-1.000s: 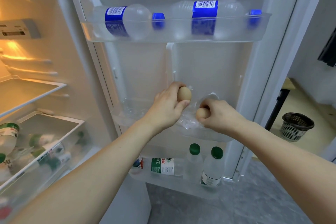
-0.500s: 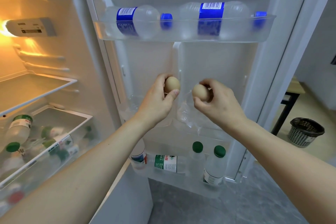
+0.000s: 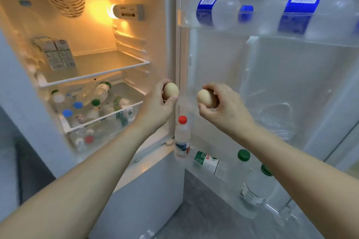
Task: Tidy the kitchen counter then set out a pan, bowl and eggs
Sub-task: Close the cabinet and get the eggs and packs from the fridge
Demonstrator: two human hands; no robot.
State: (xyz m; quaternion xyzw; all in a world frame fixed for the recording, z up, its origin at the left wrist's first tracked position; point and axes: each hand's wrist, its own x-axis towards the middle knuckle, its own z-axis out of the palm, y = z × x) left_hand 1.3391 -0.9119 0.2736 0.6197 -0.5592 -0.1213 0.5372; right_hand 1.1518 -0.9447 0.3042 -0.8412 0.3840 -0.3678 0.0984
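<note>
- Head view, left hand (image 3: 155,106): fingers curled round a brown egg (image 3: 170,91), held up before the edge of the open fridge (image 3: 97,31).
- Right hand (image 3: 223,106): pinches a second brown egg (image 3: 206,97), just beside the first, not touching it.
- Door shelf, top (image 3: 272,33): two blue-labelled water bottles (image 3: 215,13) lying flat.
- Door shelf, bottom: red-capped bottle (image 3: 182,137), green-capped bottles (image 3: 252,182).
- Crisper drawer (image 3: 101,120): assorted bottles.

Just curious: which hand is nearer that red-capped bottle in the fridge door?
Left, narrowly. The left hand is just up-left of the red-capped bottle; the right hand is up-right, slightly farther.
</note>
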